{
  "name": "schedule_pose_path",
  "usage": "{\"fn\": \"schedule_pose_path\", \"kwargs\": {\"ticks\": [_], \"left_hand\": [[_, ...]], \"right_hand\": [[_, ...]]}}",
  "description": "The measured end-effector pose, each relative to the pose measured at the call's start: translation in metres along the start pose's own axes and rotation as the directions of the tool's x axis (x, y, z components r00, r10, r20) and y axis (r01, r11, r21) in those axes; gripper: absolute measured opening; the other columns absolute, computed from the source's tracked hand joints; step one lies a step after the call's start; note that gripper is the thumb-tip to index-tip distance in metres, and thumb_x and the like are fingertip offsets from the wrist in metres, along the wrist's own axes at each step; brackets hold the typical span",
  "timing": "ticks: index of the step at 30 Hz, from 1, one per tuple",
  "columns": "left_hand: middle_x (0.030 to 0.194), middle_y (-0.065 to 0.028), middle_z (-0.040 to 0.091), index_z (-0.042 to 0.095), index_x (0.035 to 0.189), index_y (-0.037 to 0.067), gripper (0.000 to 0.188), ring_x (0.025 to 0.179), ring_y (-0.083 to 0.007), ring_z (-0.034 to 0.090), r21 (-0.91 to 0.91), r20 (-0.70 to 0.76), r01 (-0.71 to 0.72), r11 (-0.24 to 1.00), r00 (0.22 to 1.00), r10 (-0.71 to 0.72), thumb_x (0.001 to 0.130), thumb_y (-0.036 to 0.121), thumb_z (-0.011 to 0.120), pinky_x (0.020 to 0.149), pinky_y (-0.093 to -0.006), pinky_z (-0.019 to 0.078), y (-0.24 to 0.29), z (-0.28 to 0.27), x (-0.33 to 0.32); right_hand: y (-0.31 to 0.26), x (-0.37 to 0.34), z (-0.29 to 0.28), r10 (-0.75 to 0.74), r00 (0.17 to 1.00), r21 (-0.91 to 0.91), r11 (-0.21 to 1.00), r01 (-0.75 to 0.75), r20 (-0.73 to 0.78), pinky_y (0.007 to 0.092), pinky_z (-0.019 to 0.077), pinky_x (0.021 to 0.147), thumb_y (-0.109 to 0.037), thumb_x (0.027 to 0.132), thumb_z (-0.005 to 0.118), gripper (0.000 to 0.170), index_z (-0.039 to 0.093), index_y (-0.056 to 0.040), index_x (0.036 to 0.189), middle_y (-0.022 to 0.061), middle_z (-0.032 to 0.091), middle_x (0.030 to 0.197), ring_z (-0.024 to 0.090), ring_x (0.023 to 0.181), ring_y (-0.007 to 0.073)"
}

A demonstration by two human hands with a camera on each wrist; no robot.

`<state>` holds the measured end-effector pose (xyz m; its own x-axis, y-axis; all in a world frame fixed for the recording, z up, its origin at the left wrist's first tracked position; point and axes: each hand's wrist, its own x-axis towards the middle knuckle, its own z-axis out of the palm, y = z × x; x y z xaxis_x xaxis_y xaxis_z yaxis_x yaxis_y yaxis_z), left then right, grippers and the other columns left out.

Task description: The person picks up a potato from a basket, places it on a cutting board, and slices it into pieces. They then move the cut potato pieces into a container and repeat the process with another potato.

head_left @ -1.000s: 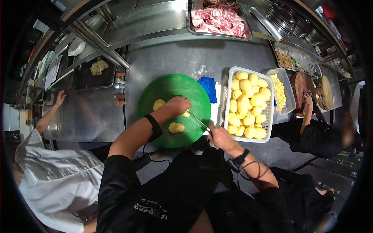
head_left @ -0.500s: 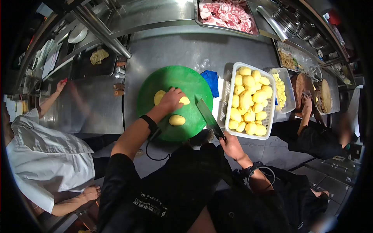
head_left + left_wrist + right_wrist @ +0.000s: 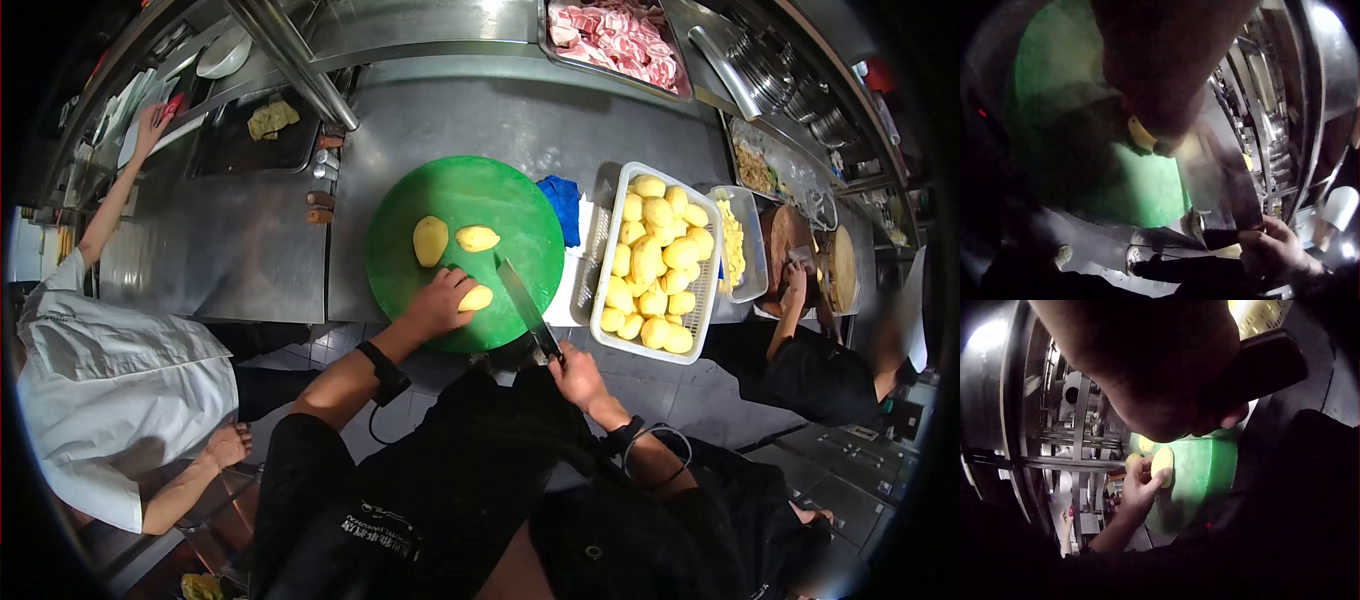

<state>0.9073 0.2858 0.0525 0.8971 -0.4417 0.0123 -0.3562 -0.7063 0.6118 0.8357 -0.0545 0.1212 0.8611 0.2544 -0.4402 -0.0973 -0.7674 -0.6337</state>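
On the round green cutting board (image 3: pixel 400 190), my left hand (image 3: pixel 440 302) holds a peeled potato (image 3: pixel 476 298) near the board's front edge. The right wrist view shows thumb and fingers around that potato (image 3: pixel 1162 466). Two more peeled potatoes lie farther back: one at left (image 3: pixel 430 241), a smaller one beside it (image 3: pixel 478 238). My right hand (image 3: pixel 577 375) grips the dark handle of a kitchen knife (image 3: pixel 526 305) at the board's front right. Its broad blade points away from me over the board, apart from the potatoes. In the left wrist view, my left hand hides most of its potato.
Right of the board stands a white basket (image 3: pixel 603 290) heaped with peeled potatoes, then a clear tub (image 3: pixel 757 265) of cut yellow pieces. A blue cloth (image 3: pixel 562 208) lies between board and basket. Sliced meat fills a tray (image 3: pixel 612 73) on the shelf. Other people work on both sides.
My left hand has let go of the potato farther back and moved toward me to grip the nearer one. The knife has drawn back from the potato, its blade now turned broadside to view.
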Motion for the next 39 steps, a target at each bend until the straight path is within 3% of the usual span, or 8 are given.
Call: {"fn": "schedule_pose_path", "kwargs": {"ticks": [4, 10, 13, 16, 22, 28, 31, 39], "left_hand": [[0.119, -0.0163, 0.059, 0.064, 0.129, 0.006, 0.057, 0.11, -0.0396, 0.058, -0.053, -0.164, 0.154, 0.987, 0.973, -0.161, 0.082, 0.028, 0.086, 0.096, -0.0483, 0.053, 0.018, 0.021, 0.006], [0.12, -0.0145, 0.059, 0.064, 0.125, 0.005, 0.048, 0.111, -0.0382, 0.058, 0.01, -0.293, 0.13, 0.991, 0.948, -0.122, 0.084, 0.022, 0.083, 0.097, -0.0484, 0.0524, 0.027, 0.022, 0.007], [0.114, -0.0135, 0.062, 0.068, 0.112, 0.004, 0.028, 0.111, -0.0362, 0.06, 0.009, -0.287, -0.162, 0.987, 0.945, 0.157, 0.087, 0.012, 0.078, 0.096, -0.0472, 0.0524, 0.026, 0.003, 0.016], [0.109, -0.0113, 0.066, 0.069, 0.1, 0.003, 0.013, 0.109, -0.0336, 0.061, -0.015, -0.142, -0.255, 0.967, 0.958, 0.25, 0.087, 0.004, 0.072, 0.096, -0.0439, 0.053, 0.022, -0.006, 0.025], [0.111, -0.0115, 0.067, 0.068, 0.096, 0.004, 0.01, 0.108, -0.0336, 0.061, -0.05, -0.058, -0.278, 0.959, 0.96, 0.275, 0.087, 0.003, 0.072, 0.096, -0.0434, 0.0528, 0.014, -0.009, 0.035], [0.115, -0.0122, 0.068, 0.068, 0.098, 0.003, 0.01, 0.109, -0.0342, 0.061, -0.104, -0.064, -0.219, 0.97, 0.975, 0.213, 0.089, 0.004, 0.072, 0.097, -0.0437, 0.0527, 0.02, -0.012, 0.03], [0.114, -0.01, 0.067, 0.066, 0.095, 0.004, 0.008, 0.103, -0.0326, 0.061, -0.076, -0.14, -0.269, 0.96, 0.956, 0.257, 0.088, 0.003, 0.07, 0.094, -0.0434, 0.0527, 0.02, -0.011, 0.029], [0.116, -0.0114, 0.067, 0.069, 0.1, 0.003, 0.01, 0.11, -0.0335, 0.061, -0.078, -0.156, -0.23, 0.97, 0.964, 0.216, 0.09, 0.004, 0.072, 0.097, -0.0429, 0.0529, 0.023, -0.014, 0.027]], "right_hand": [[-0.005, 0.011, 0.007, -0.078, 0.997, -0.102, 0.992, 0.077, -0.008, 0.063, 0.0576, 0.076, -0.017, 0.099, 0.067, 0.028, 0.063, -0.0003, 0.12, 0.0327, 0.072, 0.086, 0.071, 0.084, 0.0534], [0.004, 0.034, 0.014, -0.193, 0.98, -0.113, 0.976, 0.187, -0.042, 0.0634, 0.0572, 0.074, -0.019, 0.101, 0.064, 0.037, 0.059, 0.0009, 0.132, 0.0338, 0.07, 0.081, 0.071, 0.081, 0.0528], [-0.01, 0.032, 0.001, -0.158, 0.987, -0.163, 0.975, 0.154, -0.01, 0.063, 0.0573, 0.073, -0.019, 0.102, 0.061, 0.041, 0.055, 0.0026, 0.137, 0.0327, 0.071, 0.081, 0.072, 0.08, 0.0523], [-0.014, 0.031, -0.006, -0.112, 0.993, -0.23, 0.966, 0.117, 0.033, 0.062, 0.0574, 0.072, -0.018, 0.103, 0.061, 0.042, 0.054, 0.0035, 0.139, 0.0314, 0.072, 0.082, 0.072, 0.08, 0.0518], [-0.055, 0.012, -0.039, -0.178, 0.982, -0.288, 0.939, 0.19, 0.069, 0.0604, 0.0582, 0.075, -0.014, 0.102, 0.061, 0.038, 0.055, 0.0036, 0.134, 0.031, 0.073, 0.085, 0.073, 0.082, 0.0515], [-0.023, 0.033, 0.01, -0.13, 0.99, -0.262, 0.955, 0.139, 0.051, 0.0617, 0.0578, 0.075, -0.01, 0.101, 0.061, 0.025, 0.055, 0.0032, 0.121, 0.0315, 0.072, 0.084, 0.072, 0.084, 0.0517], [-0.056, 0.023, -0.026, -0.161, 0.984, -0.238, 0.956, 0.173, 0.071, 0.0638, 0.0569, 0.076, -0.011, 0.101, 0.061, 0.021, 0.053, 0.0015, 0.116, 0.0328, 0.071, 0.085, 0.071, 0.086, 0.0535], [-0.047, 0.025, -0.013, -0.178, 0.982, -0.212, 0.959, 0.187, 0.062, 0.0637, 0.0571, 0.073, -0.013, 0.101, 0.062, 0.024, 0.053, 0.0016, 0.119, 0.0318, 0.071, 0.082, 0.072, 0.083, 0.0529]]}}
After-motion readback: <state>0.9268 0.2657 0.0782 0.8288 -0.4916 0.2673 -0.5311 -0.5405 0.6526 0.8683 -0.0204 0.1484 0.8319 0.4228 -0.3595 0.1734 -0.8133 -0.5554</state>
